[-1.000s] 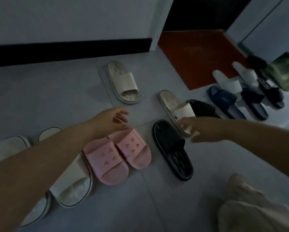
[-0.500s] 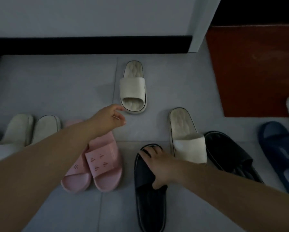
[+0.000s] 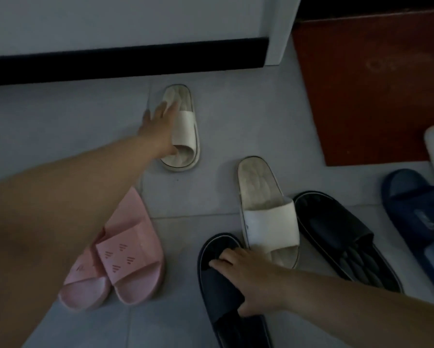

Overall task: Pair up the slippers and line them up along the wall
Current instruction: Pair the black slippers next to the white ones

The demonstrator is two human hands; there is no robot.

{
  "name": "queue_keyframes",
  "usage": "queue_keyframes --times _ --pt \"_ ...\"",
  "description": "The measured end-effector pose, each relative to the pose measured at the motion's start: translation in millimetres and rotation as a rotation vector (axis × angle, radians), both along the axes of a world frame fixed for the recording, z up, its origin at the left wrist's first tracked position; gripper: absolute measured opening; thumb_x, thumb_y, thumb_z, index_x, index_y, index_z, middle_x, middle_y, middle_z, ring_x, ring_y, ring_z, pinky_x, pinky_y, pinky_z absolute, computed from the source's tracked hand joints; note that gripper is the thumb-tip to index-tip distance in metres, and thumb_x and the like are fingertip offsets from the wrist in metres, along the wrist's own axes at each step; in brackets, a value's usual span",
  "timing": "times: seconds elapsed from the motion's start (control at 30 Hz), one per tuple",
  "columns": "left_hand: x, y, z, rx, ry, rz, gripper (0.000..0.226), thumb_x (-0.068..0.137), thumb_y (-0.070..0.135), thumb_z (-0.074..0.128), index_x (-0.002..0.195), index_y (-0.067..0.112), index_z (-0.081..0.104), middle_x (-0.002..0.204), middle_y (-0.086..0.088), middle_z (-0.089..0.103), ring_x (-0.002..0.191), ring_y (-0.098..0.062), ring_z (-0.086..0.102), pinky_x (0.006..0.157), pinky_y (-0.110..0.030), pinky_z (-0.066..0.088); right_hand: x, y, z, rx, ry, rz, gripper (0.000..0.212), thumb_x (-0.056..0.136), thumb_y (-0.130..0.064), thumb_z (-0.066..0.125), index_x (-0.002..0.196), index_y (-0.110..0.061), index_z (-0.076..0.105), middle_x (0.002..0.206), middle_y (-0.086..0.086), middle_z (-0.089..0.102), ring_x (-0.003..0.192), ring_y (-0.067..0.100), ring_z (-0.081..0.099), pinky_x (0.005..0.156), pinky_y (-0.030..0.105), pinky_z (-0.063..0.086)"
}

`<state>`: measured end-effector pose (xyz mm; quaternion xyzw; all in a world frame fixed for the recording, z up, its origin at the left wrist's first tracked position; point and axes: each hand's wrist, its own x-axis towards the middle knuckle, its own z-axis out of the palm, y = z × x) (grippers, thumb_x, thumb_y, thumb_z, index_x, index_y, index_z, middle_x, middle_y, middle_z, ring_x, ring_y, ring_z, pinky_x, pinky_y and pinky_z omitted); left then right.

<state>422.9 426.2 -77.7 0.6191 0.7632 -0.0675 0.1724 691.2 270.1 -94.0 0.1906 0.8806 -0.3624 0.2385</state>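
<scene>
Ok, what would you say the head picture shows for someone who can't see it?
A person's left hand rests on the far white slipper by the wall, while the right hand grips the near black slipper. A pink pair, a second white slipper and a second black slipper lie nearby.

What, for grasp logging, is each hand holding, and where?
Right hand grips the black rubber slipper by its strap. Left hand lies on the cream open-toed slipper near the wall, over its strap; grip cannot be told.
</scene>
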Motion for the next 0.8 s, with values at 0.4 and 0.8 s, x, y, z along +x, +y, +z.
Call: queue_keyframes --times 0.4,0.8 --pt "29.1 -53.9 -14.1 0.033 0.044 -0.485 0.103 0.054 0.044 0.079 0.137 0.014 0.026 0.129 -0.014 0.043 0.114 -0.034 0.045 0.095 -0.038 0.040 97.7 -5.2 52.7 0.196 -0.012 -0.405 0.092 0.063 -0.047 0.065 0.129 -0.058 0.003 0.118 -0.033 0.015 0.114 -0.013 0.015 0.097 -0.003 0.005" --pt "112.7 -101.1 2.4 -0.111 -0.528 -0.446 0.090 0.070 0.044 0.072 0.142 0.032 0.019 0.150 0.001 0.023 0.100 -0.012 0.050 0.086 -0.024 0.039 150.3 0.8 61.3 0.293 -0.087 -0.565 0.091 0.063 -0.036 0.076 0.136 -0.042 0.021 0.130 -0.015 0.033 0.113 0.001 0.033 0.097 0.018 0.032"
